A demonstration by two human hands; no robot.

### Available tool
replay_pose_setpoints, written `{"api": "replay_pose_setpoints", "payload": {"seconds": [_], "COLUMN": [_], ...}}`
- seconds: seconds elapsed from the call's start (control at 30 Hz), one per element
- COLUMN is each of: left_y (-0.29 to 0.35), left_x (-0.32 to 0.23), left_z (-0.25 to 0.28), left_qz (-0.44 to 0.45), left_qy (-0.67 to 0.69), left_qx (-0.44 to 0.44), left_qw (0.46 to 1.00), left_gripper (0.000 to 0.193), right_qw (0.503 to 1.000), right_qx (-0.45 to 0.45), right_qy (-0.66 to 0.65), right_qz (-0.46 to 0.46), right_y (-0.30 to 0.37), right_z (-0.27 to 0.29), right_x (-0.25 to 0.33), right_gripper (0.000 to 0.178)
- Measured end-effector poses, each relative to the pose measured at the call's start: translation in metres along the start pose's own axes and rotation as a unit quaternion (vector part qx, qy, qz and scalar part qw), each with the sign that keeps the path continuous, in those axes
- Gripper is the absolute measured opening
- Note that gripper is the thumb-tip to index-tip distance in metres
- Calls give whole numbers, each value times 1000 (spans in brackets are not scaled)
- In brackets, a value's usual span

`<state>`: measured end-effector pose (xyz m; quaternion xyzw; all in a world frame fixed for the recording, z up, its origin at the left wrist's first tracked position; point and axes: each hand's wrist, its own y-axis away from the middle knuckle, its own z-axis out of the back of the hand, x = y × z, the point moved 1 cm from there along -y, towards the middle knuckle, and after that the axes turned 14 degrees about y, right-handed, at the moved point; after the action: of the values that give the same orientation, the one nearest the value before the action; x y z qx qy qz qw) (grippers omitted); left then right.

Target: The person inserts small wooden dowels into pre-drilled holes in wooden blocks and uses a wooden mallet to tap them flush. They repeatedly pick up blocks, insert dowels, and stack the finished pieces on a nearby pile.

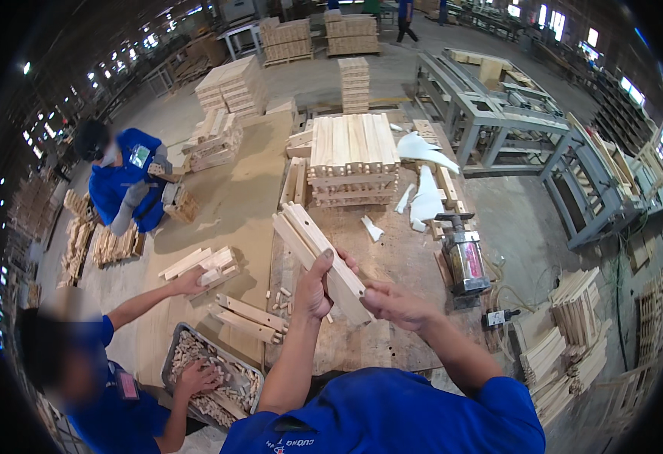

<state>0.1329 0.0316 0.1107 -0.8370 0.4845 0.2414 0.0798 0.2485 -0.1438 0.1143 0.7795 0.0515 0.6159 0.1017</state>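
Observation:
Above the near part of the workbench I hold a pair of pale wooden bars at a slant, side by side, with round holes drilled near their ends. My left hand is closed round them at mid-length, thumb on top. At their near end my right hand is closed, thumb and fingers against the wood; whether a small dowel is also pinched there is hidden. Loose wooden dowels lie on the bench left of my left hand. Beside them rest more drilled bars.
Ahead stands a stack of bars, with white foam scraps to its right. A metal pneumatic cylinder sits at the bench's right edge. At left, a co-worker's hands touch bars and a dowel-filled tray. Another person works farther left.

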Motion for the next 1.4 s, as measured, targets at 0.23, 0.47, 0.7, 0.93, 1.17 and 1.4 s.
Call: {"api": "replay_pose_setpoints", "payload": {"seconds": [0.23,0.47,0.7,0.93,1.17,1.4], "left_y": [11,15,22,21,7,-2], "left_x": [7,28,51,48,51,70], "left_z": [-19,-9,20,26,49,50], "left_qz": [44,-77,-149,-164,-172,-134], "left_qy": [-17,-124,-88,-63,-80,-76], "left_qx": [153,16,-61,-60,-95,-96], "left_qw": [987,989,983,983,977,983], "left_gripper": [63,70,48,37,34,33], "right_qw": [967,761,674,677,655,722], "right_qx": [-100,-353,-400,-354,-282,-301], "right_qy": [233,522,612,636,701,622], "right_qz": [34,154,104,108,19,13], "right_y": [21,46,41,31,24,31], "right_z": [-3,-14,-14,-9,-5,9], "right_x": [-28,-62,-80,-75,-48,-69], "right_gripper": [59,57,57,59,60,67]}}
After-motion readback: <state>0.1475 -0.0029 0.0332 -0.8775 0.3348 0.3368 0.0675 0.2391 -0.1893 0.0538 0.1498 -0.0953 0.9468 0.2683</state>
